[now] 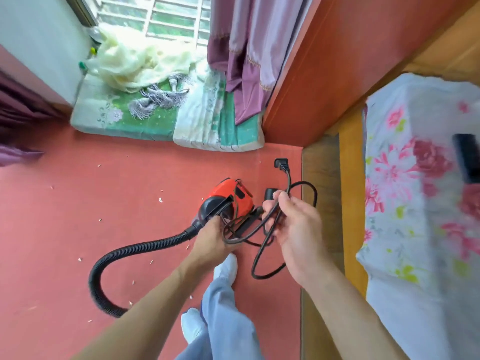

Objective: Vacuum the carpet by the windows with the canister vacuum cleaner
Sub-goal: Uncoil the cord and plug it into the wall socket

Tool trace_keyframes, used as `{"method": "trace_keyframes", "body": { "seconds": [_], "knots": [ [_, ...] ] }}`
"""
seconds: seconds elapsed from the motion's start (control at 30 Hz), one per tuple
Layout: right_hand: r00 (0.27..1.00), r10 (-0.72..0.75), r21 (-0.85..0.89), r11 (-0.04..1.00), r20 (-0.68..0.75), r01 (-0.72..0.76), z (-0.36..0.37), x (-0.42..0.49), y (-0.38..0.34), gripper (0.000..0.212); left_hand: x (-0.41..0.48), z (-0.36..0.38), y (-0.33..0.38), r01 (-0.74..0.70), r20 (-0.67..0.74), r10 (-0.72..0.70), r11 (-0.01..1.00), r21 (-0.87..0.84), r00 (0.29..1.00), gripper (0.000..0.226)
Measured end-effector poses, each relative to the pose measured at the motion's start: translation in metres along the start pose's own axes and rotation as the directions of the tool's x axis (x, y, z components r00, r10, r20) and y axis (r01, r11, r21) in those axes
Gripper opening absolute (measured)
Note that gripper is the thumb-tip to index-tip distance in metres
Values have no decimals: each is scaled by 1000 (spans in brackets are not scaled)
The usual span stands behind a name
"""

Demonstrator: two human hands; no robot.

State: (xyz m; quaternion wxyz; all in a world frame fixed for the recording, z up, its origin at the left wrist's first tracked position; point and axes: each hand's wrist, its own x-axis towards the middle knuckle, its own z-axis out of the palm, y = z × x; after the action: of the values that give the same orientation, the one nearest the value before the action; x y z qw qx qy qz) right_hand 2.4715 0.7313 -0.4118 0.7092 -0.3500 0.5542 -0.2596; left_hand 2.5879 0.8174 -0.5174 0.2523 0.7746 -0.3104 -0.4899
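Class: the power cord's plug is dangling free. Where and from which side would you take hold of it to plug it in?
Grip the plug by its moulded black body, from the cord side below it. Its prongs appear to point away from that side, probably leaving them clear for the socket.

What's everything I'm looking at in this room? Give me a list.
vacuum cleaner: one, red and black, on the carpet
hose: one, black, curving left from the vacuum
power cord: one, black, looped in the right hand, plug free
carpet: one, salmon red, with pale scraps scattered
mat: one, green and white, under the window
curtain: purple, hanging over the mat
sheer cloth: cream, heaped on the mat
bed cover: white with pink flowers, right
left hand: one, at the vacuum
right hand: one, holding the cord
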Motion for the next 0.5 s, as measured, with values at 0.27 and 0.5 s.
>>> {"method": "trace_keyframes", "body": {
  "seconds": [0.27, 0.5],
  "knots": [
    [982, -20, 421, 905, 190, -63, -15, -118, -144, 21, -91, -48, 107, 43, -154, -121, 900, -433, 981, 57],
    [963, -51, 416, 907, 264, -66, -53, -126, -247, 21, -106, -119, 208, -185, -417, -22, 874, -450, 909, 59]
  ]
}}
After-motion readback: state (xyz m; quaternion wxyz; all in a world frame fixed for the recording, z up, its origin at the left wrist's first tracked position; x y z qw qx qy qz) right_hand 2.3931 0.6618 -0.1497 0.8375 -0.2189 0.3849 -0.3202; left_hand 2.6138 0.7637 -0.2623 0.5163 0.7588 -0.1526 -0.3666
